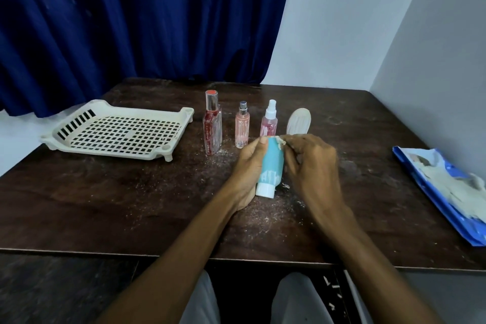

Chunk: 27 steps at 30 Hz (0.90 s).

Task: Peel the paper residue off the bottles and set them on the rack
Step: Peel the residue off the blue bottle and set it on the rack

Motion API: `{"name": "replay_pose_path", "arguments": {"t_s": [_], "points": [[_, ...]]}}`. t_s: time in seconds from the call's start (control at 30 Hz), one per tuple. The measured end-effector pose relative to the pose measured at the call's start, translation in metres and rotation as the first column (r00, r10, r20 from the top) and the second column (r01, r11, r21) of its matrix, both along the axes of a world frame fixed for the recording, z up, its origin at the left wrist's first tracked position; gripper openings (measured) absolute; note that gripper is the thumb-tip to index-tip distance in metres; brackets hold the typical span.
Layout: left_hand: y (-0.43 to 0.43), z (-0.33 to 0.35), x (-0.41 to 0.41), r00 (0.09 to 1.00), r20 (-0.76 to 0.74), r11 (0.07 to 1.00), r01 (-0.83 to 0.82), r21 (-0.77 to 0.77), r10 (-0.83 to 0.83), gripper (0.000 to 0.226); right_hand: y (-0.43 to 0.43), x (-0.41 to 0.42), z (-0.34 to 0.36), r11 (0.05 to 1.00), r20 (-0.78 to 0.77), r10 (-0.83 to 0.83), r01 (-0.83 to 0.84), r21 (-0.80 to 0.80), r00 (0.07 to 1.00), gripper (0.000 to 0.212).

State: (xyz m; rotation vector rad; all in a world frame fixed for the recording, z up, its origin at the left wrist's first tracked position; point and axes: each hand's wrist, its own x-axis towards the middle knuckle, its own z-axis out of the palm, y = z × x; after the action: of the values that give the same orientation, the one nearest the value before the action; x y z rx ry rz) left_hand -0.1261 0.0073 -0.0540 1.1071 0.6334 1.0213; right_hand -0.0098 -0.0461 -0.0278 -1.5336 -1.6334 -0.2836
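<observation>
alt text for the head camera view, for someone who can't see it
A person's left hand holds a blue bottle with a white cap over a dark table while the right hand pinches paper residue off its far end. Small bottles stand behind it, and a cream rack sits to the left.

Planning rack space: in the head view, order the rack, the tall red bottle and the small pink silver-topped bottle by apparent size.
1. rack
2. tall red bottle
3. small pink bottle
All stand at similar depth, so nearness hardly skews this.
</observation>
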Motion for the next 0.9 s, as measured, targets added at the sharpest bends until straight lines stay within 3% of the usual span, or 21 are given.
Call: {"name": "replay_pose_path", "arguments": {"t_s": [0.27,0.5,0.9], "points": [[-0.001,0.004,-0.001,0.996,0.085,0.999,0.032,-0.040,-0.029,0.043,-0.038,-0.011,-0.022,0.998,-0.131,0.057,-0.060,-0.018,0.990,0.018],[0.000,0.002,0.000,0.995,0.090,0.998,0.036,-0.059,-0.031,0.040,-0.043,-0.009,-0.025,0.998,-0.259,0.039,-0.049,-0.030,0.965,0.017],[0.001,0.001,-0.001,0.990,0.133,0.994,0.056,-0.090,-0.044,0.036,-0.042,-0.010,-0.026,0.998,-0.323,0.023,-0.042,-0.052,0.946,0.014]]}}
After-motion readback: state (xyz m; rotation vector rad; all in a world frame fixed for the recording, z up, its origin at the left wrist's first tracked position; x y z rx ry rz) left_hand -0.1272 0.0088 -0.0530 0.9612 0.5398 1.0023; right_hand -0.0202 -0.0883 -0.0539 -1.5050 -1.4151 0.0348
